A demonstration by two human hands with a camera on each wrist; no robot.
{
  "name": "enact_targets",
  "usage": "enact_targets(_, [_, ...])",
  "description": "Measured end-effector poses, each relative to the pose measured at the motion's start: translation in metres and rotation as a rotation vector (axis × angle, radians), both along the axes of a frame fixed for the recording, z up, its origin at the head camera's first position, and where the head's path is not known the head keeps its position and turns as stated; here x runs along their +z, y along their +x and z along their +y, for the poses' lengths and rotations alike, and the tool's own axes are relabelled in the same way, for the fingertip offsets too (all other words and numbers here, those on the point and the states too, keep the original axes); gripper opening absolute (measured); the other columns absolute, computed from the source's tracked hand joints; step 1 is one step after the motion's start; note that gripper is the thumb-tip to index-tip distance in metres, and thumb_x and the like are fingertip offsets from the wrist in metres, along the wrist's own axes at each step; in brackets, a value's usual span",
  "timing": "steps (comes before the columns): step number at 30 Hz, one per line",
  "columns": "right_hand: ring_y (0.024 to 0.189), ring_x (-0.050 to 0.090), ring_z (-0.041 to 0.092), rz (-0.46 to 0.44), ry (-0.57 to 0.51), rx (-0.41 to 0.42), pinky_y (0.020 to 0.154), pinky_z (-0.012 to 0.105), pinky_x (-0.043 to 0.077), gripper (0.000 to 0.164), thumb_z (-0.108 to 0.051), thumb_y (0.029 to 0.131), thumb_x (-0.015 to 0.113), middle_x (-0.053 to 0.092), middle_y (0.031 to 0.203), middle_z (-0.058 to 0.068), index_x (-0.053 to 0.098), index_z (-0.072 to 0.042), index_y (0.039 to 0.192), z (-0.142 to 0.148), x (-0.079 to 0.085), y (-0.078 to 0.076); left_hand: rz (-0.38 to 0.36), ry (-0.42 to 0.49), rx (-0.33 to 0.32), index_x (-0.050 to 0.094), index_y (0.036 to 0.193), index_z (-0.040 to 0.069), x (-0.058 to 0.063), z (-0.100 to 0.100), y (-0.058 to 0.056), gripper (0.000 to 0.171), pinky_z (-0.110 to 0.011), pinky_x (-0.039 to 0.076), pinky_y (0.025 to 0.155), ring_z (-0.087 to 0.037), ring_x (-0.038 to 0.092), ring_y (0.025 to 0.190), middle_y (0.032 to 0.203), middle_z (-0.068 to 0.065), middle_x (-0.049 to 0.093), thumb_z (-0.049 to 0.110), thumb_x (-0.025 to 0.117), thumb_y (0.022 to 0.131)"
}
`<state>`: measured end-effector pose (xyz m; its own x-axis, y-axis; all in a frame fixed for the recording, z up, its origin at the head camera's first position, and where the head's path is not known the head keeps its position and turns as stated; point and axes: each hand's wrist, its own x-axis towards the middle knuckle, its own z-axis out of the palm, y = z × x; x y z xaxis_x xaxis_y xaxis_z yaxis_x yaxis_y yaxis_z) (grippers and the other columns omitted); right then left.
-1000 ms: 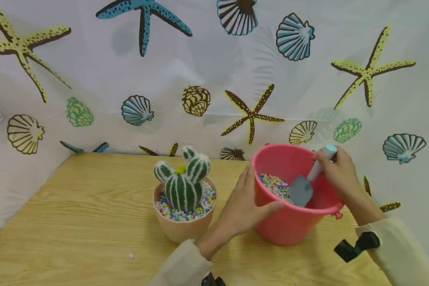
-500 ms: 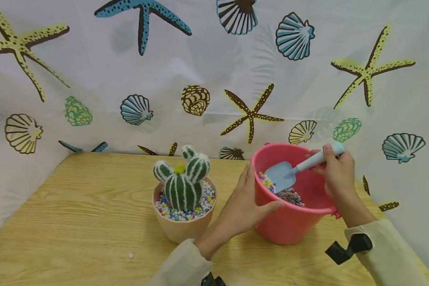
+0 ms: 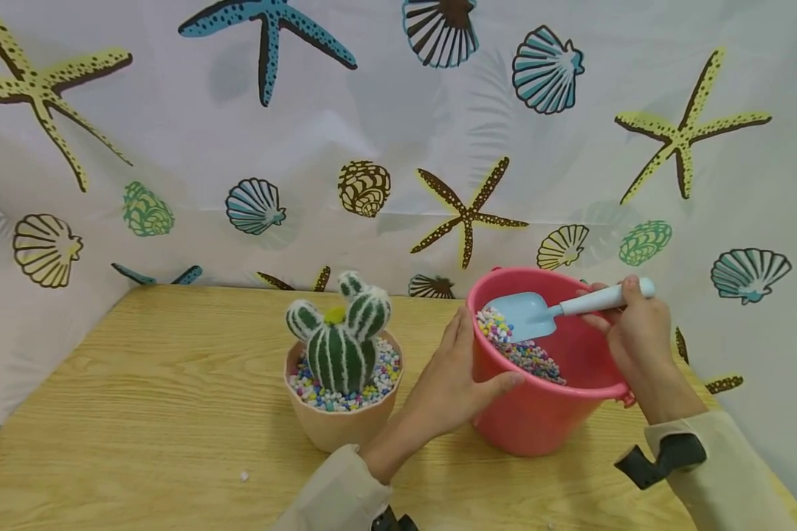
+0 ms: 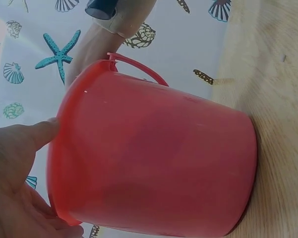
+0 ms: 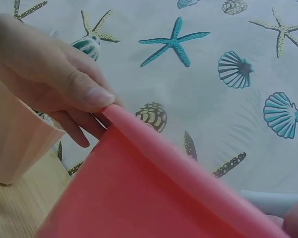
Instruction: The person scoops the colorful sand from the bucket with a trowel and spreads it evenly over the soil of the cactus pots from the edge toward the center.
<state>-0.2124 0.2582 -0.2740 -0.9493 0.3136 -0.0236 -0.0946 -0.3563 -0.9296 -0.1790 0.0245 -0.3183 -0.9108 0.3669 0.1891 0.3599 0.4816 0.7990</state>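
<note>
My left hand [image 3: 448, 391] holds the pink bucket [image 3: 528, 420] at its near left side, thumb along the front rim and fingers around the outer wall. My right hand [image 3: 640, 332] grips the white handle of a light blue toy shovel [image 3: 526, 313] from the right. Its blade is inside the bucket, level with the upper wall, close over small multicoloured pebbles [image 3: 534, 358]. In the left wrist view the bucket [image 4: 153, 153] hides the shovel; the left thumb lies at the rim. The right wrist view shows the left hand [image 5: 59, 74] at the rim and part of the shovel handle [image 5: 270, 201].
Left of the bucket stands a peach pot [image 3: 342, 428] with a knitted-looking green cactus [image 3: 341, 358] set in coloured pebbles. One loose pale pebble [image 3: 244, 476] lies on the wooden table [image 3: 146, 413]. A cloth backdrop [image 3: 385, 110] printed with shells and starfish hangs behind.
The shovel has swung from pointing steeply down in the bucket to lying nearly level, its blade shifting left and up. My right hand has turned and moved slightly right; the left stays still.
</note>
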Motion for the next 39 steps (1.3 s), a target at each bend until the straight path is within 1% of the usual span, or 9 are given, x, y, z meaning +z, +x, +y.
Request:
enact_targets(4, [0.105,0.056,0.021,-0.007,-0.042,-0.073,0.071,0.029,0.055,0.026,-0.037,0.100,0.039,0.045,0.113,0.005,0.039,-0.015,0.113,-0.002,0.003,-0.001,0.003,-0.003,0.000,-0.001,0.154,0.013,0.002,-0.002,0.001,0.102,-0.049,0.036,0.107,-0.029,0.017,0.146,0.162,-0.005,0.003,0.053,0.063,0.086])
enact_targets(7, [0.111,0.053,0.023,-0.004,-0.077,-0.089,0.071,0.031,0.055,0.028,-0.037,0.099,0.040,0.045,0.115,0.005,0.039,-0.016,0.117,-0.002,0.004,-0.002,0.001,-0.008,0.007,0.000,0.154,0.013,0.003,-0.003,0.002,0.100,-0.049,0.037,0.106,-0.028,0.018,0.146,0.162,-0.004,0.004,0.052,0.063,0.087])
enact_targets(11, [0.119,0.048,0.027,0.005,-0.107,-0.077,0.073,0.034,0.053,0.030,-0.038,0.098,0.041,0.044,0.116,0.005,0.039,-0.017,0.120,-0.003,0.005,-0.002,0.010,-0.014,0.008,0.000,0.154,0.013,0.004,-0.005,0.001,0.099,-0.050,0.037,0.106,-0.028,0.020,0.146,0.162,-0.004,0.004,0.050,0.063,0.087])
enact_targets(13, [0.120,0.046,0.027,0.012,-0.123,-0.074,0.074,0.035,0.052,0.030,-0.037,0.098,0.042,0.044,0.117,0.005,0.039,-0.018,0.121,-0.003,0.004,-0.003,0.032,-0.010,0.002,0.002,0.154,0.012,0.005,-0.006,0.001,0.097,-0.050,0.037,0.107,-0.029,0.021,0.145,0.161,-0.006,0.007,0.048,0.063,0.088])
enact_targets(19, [0.123,0.041,0.024,0.014,-0.168,-0.059,0.077,0.038,0.049,0.037,-0.035,0.097,0.044,0.044,0.119,0.005,0.035,-0.018,0.129,-0.003,0.004,-0.002,0.089,-0.015,-0.013,0.011,0.154,0.008,0.006,-0.012,0.000,0.082,-0.050,0.032,0.110,-0.028,0.021,0.145,0.160,-0.010,0.016,0.036,0.059,0.093])
enact_targets(26, [0.127,0.037,0.022,0.029,-0.315,-0.036,0.086,0.039,0.045,0.047,-0.033,0.096,0.048,0.042,0.123,0.004,0.031,-0.019,0.137,0.003,0.004,-0.001,0.093,-0.041,-0.030,0.018,0.153,0.009,0.010,-0.015,0.002,0.073,-0.048,0.035,0.109,-0.027,0.031,0.142,0.156,-0.009,0.028,0.027,0.057,0.094])
enact_targets(30, [0.129,0.036,0.022,0.022,-0.333,-0.029,0.090,0.040,0.041,0.052,-0.032,0.095,0.051,0.043,0.124,0.004,0.030,-0.021,0.140,0.002,0.004,-0.001,0.089,-0.075,0.002,0.026,0.151,0.009,0.012,-0.019,0.004,0.067,-0.049,0.038,0.107,-0.028,0.036,0.138,0.152,-0.009,0.034,0.028,0.055,0.093])
enact_targets(35, [0.130,0.036,0.022,0.024,-0.262,0.020,0.090,0.041,0.040,0.059,-0.033,0.094,0.052,0.041,0.125,0.003,0.024,-0.023,0.145,-0.003,0.006,0.004,0.105,-0.119,0.027,0.035,0.145,0.004,0.012,-0.028,0.008,0.062,-0.047,0.041,0.105,-0.029,0.045,0.132,0.146,-0.012,0.043,0.029,0.055,0.093])
enact_targets(39, [0.131,0.036,0.024,0.027,-0.211,0.059,0.089,0.041,0.042,0.056,-0.034,0.095,0.050,0.040,0.126,0.005,0.025,-0.021,0.142,-0.009,0.008,0.009,0.120,-0.142,0.027,0.040,0.141,0.002,0.012,-0.034,0.013,0.056,-0.043,0.045,0.101,-0.027,0.051,0.124,0.140,-0.012,0.048,0.028,0.055,0.093])
